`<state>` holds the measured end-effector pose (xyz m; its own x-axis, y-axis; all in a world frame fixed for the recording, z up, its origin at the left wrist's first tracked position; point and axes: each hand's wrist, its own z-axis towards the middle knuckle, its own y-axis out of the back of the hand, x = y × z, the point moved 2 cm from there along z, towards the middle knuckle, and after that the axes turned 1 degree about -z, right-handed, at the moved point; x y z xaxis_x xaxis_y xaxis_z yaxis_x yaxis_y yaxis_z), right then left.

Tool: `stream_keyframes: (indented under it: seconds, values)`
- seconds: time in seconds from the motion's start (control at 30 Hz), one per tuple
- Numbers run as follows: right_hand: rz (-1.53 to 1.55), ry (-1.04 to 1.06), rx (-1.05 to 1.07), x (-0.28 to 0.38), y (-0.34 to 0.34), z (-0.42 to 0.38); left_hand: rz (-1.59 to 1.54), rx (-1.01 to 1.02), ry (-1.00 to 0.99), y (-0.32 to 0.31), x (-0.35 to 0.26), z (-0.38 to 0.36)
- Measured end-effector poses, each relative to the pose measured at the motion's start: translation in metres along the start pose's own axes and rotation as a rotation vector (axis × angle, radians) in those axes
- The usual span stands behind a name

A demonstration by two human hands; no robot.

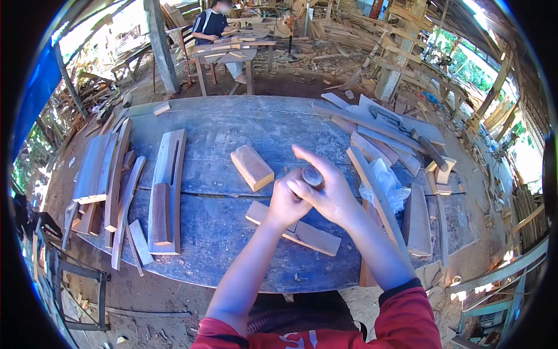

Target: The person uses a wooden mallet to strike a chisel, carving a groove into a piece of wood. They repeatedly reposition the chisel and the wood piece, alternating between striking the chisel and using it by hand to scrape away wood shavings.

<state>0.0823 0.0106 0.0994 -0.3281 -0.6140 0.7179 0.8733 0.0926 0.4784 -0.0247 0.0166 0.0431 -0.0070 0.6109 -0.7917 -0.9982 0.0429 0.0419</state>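
My left hand (288, 200) is closed in a fist over the middle of the bench. Pressed against it is my right hand (334, 195), its index finger raised and its thumb lying across the left hand. A dark round end of what looks like a handle (313, 175) shows in the crook of the right thumb and index finger; the rest of it is hidden by both hands. Under the hands lies a long wooden piece (311, 237), partly covered by them. A thick wooden block (252, 167) rests just to the left, apart from the hands.
The blue-stained bench (215, 221) carries a slotted board (168, 192) and stacked wood pieces (96, 168) at left. At right lie long strips (378, 198), a clear plastic bag (386, 186) and a hammer-like tool (427, 148). A person (212, 26) sits at a far table near a fan (289, 26).
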Motion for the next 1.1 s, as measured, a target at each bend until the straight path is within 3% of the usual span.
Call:
stream_keyframes:
  seconds: [0.07, 0.13, 0.27, 0.33, 0.4, 0.5, 0.83, 0.9, 0.93, 1.0, 1.1]
  values:
    - [-0.204, 0.185, 0.012, 0.000, 0.016, -0.008, 0.131, -0.064, -0.026, -0.004, -0.005, -0.003]
    - [-0.218, 0.154, 0.038, -0.013, 0.036, -0.023, 0.129, -0.020, -0.020, -0.005, -0.002, -0.004]
    - [-0.713, -0.331, -0.083, -0.073, 0.071, -0.077, 0.122, -0.100, 0.000, -0.005, -0.006, -0.002]
    - [-0.990, -0.591, -0.024, -0.102, 0.087, -0.111, 0.083, -0.127, 0.011, -0.004, -0.003, -0.002]
    - [-1.065, -0.825, 0.102, -0.117, 0.100, -0.135, 0.090, -0.129, 0.014, -0.004, -0.005, -0.001]
    - [-1.012, -0.891, 0.010, -0.131, 0.108, -0.161, 0.092, -0.141, 0.011, -0.005, -0.004, -0.001]
    - [-1.001, -0.869, 0.044, -0.134, 0.126, -0.169, 0.132, -0.114, 0.079, -0.004, -0.001, 0.002]
    - [-0.996, -0.627, 0.005, -0.128, 0.133, -0.169, 0.120, -0.119, 0.073, -0.004, -0.001, 0.003]
    - [-0.998, -0.622, 0.006, -0.122, 0.134, -0.165, 0.107, -0.124, 0.070, -0.003, -0.001, 0.004]
    - [-0.789, -0.418, -0.139, -0.093, 0.139, -0.156, 0.103, -0.140, 0.069, 0.000, -0.003, 0.006]
    - [-0.525, -0.356, -0.303, -0.043, 0.139, -0.133, 0.073, -0.159, 0.057, 0.003, -0.002, 0.007]
